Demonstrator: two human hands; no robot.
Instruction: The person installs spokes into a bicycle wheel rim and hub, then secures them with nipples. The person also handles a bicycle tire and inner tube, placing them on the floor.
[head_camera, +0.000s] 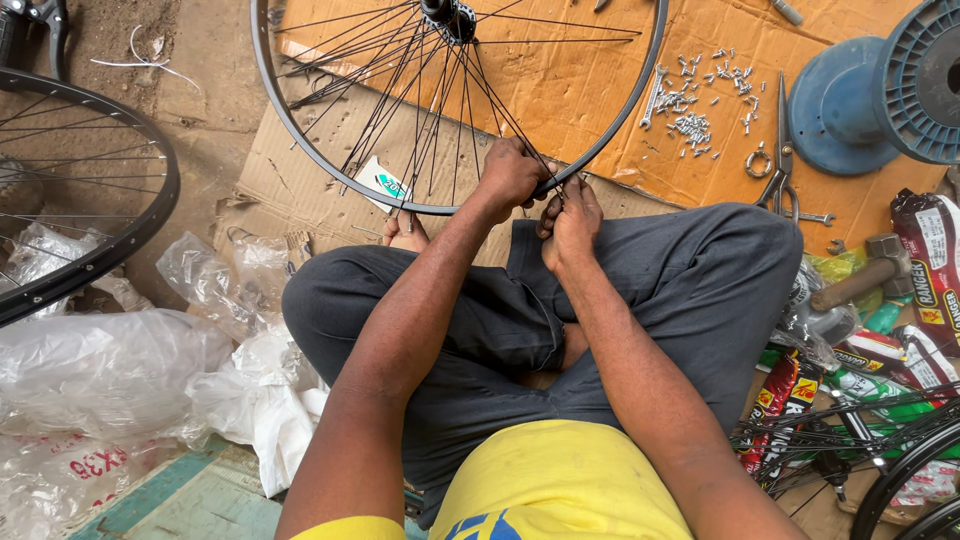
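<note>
I have both hands at the near edge of the bicycle wheel, which fills the upper middle of the frame with its hub at the top edge and its black rim curving down to my knees. My left hand is closed over the rim at the bottom of the arc, knuckles up, steadying it. My right hand sits just beside it, lower centre of the wheel, its fingers pressed together in a pinch on the end of a spoke where it meets the rim; what small part sits between them I cannot tell.

To do this well, I judge the left hand should keep the rim from rocking while the right turns, and the spoke should be lined up straight with its hole before any twisting, so the thread catches cleanly.

The wheel rests on flattened cardboard on the floor. A scatter of small metal nipples lies in the upper right, with pliers and a blue spool beyond. A second wheel lies at the left, above crumpled plastic bags.
</note>
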